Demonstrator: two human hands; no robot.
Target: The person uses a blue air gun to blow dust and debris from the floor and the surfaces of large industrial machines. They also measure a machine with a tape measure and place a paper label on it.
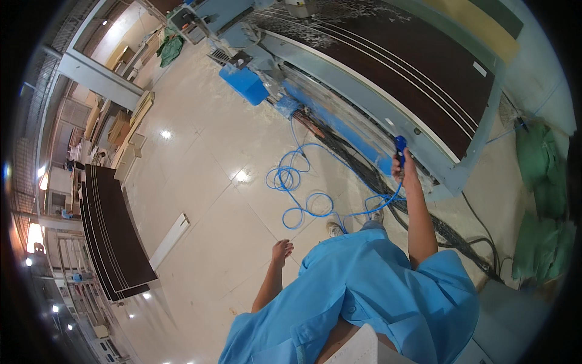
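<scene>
My right hand (pixel 408 172) is wrapped round a blue air blow gun (pixel 400 144), held up at the near edge of the machine bed. From its lower end a thin blue air hose (pixel 314 212) runs down to the floor and lies there in loose coils. Just beyond the gun, a dark brown panel (pixel 418 76) with several pale grooves lies on the machine bed (pixel 364 82). White dust covers the panel's far end. Low at my side hangs my left hand (pixel 281 250), its fingers curled in and nothing visible in them.
Black cables (pixel 448 233) run along the floor beside the machine, close to my shoes (pixel 334 229). A blue bin (pixel 244 84) hangs at the machine's side. Grooved dark panels (pixel 112 233) stand at the left, near a white strip (pixel 170 241). Green bags (pixel 538 164) are at the right.
</scene>
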